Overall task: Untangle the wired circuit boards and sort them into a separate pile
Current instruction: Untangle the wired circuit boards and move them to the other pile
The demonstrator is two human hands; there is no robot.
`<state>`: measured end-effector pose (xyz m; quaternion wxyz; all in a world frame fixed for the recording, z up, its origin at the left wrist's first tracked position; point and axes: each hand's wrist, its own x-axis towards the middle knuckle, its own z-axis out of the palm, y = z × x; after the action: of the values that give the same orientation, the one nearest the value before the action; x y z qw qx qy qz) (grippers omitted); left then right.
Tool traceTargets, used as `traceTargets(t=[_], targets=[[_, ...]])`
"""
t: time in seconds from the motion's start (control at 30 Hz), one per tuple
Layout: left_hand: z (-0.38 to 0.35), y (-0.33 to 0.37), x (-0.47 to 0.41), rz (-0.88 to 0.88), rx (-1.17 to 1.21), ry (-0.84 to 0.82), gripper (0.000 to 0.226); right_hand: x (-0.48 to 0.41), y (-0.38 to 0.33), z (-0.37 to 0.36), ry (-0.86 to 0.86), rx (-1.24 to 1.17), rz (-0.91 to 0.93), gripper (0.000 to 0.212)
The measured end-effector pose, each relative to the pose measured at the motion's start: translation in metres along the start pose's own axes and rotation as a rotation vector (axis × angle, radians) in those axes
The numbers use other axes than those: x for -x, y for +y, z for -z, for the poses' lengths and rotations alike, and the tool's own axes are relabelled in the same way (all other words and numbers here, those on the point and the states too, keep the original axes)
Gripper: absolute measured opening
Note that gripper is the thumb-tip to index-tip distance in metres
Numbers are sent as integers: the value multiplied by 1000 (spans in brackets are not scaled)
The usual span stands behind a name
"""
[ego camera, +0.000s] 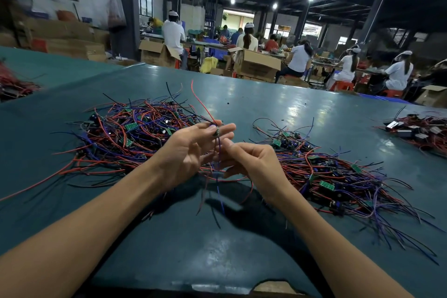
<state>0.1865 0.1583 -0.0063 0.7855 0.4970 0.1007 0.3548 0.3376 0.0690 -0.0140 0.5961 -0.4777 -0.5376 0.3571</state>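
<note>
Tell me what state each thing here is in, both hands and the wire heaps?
Left hand: pinching the held board.
Right hand: pinching the blue wire hanging from it.
Left pile: densely tangled.
Right pile: lying apart, wires spread out.

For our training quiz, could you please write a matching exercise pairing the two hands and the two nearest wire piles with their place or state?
1. left hand
2. right hand
3. bigger tangled pile
4. smaller pile

A. lies right of the hands
B. pinches the hanging blue wire
C. lies left of the hands
D. holds a small board at its fingertips

Pairs: 1-D, 2-B, 3-C, 4-A.
</note>
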Motion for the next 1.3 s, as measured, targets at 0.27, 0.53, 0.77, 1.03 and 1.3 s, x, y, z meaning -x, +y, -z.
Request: traceTargets(t=[0.27,0.53,0.77,1.03,1.3], targets=[[-6,-7,-2,19,-44,7,29,0,2,-4,-23,32,1,19],[-8,-8,-2,1,-20,72,30,1,-5,-10,-183,-262,-264,42],[-2,-6,-3,-32,13,101,28,5,-5,-4,-250,-188,-265,25],[19,7,-11,-119,47,343,15,9,-10,-3,-439,-147,-246,26],[15,10,-5,-70,60,210,26,14,-11,5,-531,-153,-283,50]])
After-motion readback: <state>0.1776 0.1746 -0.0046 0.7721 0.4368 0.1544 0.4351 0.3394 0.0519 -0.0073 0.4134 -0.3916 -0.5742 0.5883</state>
